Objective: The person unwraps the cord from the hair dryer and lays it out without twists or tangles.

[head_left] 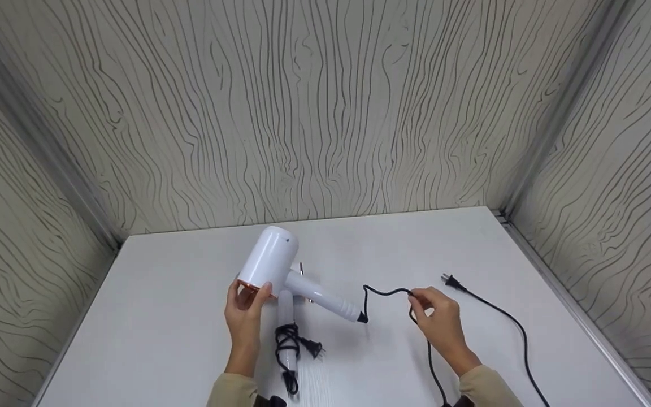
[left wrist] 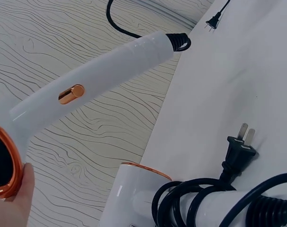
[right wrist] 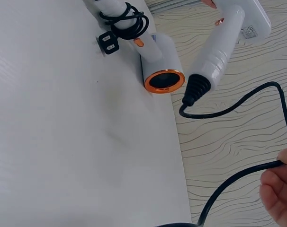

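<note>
My left hand [head_left: 245, 322] grips a white hair dryer [head_left: 269, 257] by its orange-rimmed end, thumb on one side and fingers on the other. Held above the table, the dryer has its handle slanting down to the right; an orange switch [left wrist: 71, 94] shows on that handle in the left wrist view. Between thumb and fingertips, my right hand [head_left: 439, 321] pinches the dryer's black cord [head_left: 387, 293] partway along. Below the raised dryer lies a second white hair dryer [right wrist: 165, 54], partly hidden in the head view, with its black cord [right wrist: 129, 23] wound round the handle.
The held dryer's plug [head_left: 453, 281] lies on the white table [head_left: 161, 316] at the right, its cord running toward the near edge. The second dryer's two-pin plug [left wrist: 239, 153] sticks out beside its handle. Wood-patterned panels [head_left: 314, 113] stand at the back and both sides.
</note>
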Demonstrator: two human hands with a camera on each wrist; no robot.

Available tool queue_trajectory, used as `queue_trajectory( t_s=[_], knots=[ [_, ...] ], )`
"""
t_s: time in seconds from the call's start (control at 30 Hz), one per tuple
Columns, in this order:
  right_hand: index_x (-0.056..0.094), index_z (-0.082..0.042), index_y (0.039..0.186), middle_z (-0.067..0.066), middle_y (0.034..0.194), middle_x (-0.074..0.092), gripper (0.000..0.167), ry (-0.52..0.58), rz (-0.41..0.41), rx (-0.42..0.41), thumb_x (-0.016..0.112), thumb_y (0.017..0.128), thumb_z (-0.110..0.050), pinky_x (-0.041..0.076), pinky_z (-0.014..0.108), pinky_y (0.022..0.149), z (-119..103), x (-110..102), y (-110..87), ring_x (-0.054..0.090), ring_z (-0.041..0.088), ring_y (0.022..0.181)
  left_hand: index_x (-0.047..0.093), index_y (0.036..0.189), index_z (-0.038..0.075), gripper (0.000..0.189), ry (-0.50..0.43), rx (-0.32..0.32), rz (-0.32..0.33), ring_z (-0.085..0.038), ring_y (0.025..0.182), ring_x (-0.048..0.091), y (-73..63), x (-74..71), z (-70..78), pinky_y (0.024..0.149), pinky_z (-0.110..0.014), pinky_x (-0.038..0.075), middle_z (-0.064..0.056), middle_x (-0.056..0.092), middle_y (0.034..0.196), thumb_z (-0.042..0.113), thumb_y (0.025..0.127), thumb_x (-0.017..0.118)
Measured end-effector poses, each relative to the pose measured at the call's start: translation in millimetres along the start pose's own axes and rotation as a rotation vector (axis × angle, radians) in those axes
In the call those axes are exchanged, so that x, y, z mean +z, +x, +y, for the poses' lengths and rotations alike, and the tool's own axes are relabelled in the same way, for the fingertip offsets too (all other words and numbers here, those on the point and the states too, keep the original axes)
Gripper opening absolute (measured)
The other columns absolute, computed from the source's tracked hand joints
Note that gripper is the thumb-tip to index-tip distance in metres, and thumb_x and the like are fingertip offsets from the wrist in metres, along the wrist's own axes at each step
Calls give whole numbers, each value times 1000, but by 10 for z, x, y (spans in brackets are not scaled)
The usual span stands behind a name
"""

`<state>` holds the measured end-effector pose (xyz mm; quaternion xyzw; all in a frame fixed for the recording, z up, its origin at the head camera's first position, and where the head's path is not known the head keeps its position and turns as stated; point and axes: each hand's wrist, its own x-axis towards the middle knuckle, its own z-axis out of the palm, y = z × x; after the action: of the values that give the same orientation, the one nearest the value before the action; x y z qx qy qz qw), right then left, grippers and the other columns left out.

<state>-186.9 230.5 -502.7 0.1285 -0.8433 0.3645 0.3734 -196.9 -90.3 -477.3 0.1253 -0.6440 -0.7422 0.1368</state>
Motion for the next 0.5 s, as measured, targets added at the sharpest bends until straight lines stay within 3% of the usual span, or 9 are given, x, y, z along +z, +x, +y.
queue_trajectory(
  t_s=[0.13,0.5],
  knots=[
    [70,2,81,6,68,67,15,-30,21,29,74,71,13,45,5,56,74,-56,26,54,-6,63,31,148,7,69,20,-10,-36,-27,125,54,24,11,-10,88,-11,48,-23,51,140,19,89,63],
    [72,4,82,8,70,67,16,-79,41,79,73,70,14,45,1,59,206,-160,64,55,-9,66,31,144,5,64,39,-17,-115,-12,106,59,87,51,-54,82,-13,51,-27,53,134,19,90,62]
  ],
)
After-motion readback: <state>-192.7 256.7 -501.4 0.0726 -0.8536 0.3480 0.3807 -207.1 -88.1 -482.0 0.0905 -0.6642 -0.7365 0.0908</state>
